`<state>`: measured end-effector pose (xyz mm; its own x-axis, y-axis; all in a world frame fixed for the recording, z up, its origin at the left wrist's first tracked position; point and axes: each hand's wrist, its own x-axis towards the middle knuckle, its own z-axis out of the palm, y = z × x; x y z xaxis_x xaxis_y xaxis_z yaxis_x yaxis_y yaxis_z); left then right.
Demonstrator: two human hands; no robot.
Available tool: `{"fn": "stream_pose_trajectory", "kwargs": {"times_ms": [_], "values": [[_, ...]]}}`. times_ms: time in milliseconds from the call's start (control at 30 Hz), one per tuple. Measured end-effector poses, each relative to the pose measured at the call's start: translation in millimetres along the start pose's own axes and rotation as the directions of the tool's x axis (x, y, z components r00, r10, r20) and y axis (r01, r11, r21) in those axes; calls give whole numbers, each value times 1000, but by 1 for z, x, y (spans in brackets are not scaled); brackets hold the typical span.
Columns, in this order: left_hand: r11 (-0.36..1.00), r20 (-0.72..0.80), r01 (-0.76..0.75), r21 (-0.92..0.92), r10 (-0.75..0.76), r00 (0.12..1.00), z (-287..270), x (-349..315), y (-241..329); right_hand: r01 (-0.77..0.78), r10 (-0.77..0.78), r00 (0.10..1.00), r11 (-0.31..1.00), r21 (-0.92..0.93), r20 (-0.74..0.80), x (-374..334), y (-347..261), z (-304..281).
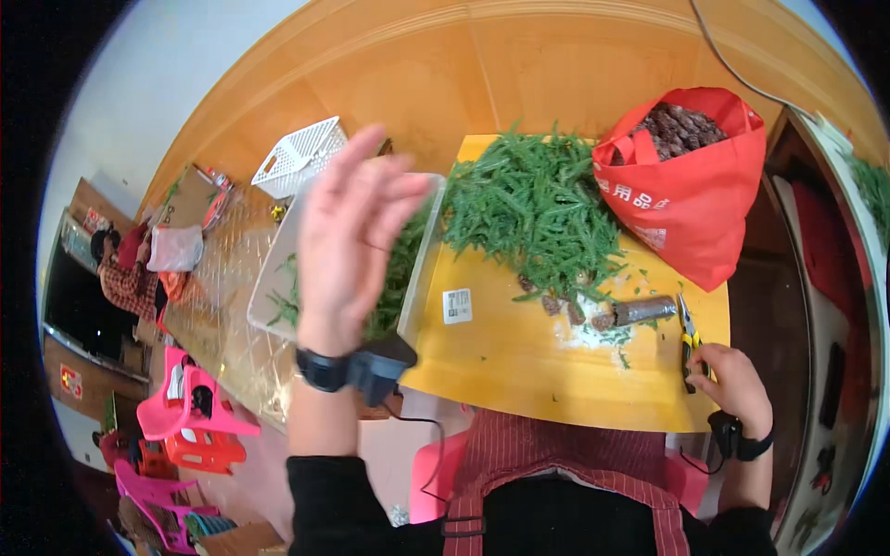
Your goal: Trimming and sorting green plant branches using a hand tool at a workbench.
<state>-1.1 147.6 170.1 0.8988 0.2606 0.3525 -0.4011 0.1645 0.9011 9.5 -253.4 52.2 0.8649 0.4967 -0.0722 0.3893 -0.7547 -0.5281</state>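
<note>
My left hand (357, 222) is raised above a translucent plastic bin (422, 269), its fingers apart and nothing in them. Green needle sprigs (403, 278) lie in that bin, partly hidden by my hand and forearm. At the right edge of the yellow tabletop (501, 361), my right hand (732, 375) has its thumb and fingers closed at the handles of yellow-and-black pliers (689, 338). The pliers' jaws point away from me. Just left of them lies a brown cylinder (644, 310), with several small pine cones (552, 304) and white powder (589, 335) beside it.
A large pile of green sprigs (533, 204) covers the far part of the tabletop. A red bag (681, 195) full of pine cones (677, 130) stands at the far right. Behind the bin is a white basket (301, 156). Pink chairs (190, 398) and another person (130, 283) are at left.
</note>
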Motion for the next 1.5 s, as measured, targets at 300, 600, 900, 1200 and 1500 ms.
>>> {"fn": "stream_pose_trajectory", "kwargs": {"times_ms": [300, 600, 900, 1200, 1500], "values": [[906, 29, 274, -322, -280, 960, 19, -10, -144, 148, -141, 988, 980, 134, -63, 66, -56, -9], [771, -114, 394, -500, -509, 853, -6, -55, -186, 154, -193, 962, 968, -200, -194, 196, -56, 44], [782, -43, 496, -378, -550, 834, 7, -64, -191, 79, -57, 997, 626, 776, -56, 192, -47, 24], [911, 211, 347, -222, -302, 930, 50, -55, -164, -189, -177, 968, -30, 982, 181, 139, -63, 39], [884, 168, 444, -147, -420, 892, 55, -62, -162, -120, 111, 990, 294, 948, 91, 115, -60, 47]]}}
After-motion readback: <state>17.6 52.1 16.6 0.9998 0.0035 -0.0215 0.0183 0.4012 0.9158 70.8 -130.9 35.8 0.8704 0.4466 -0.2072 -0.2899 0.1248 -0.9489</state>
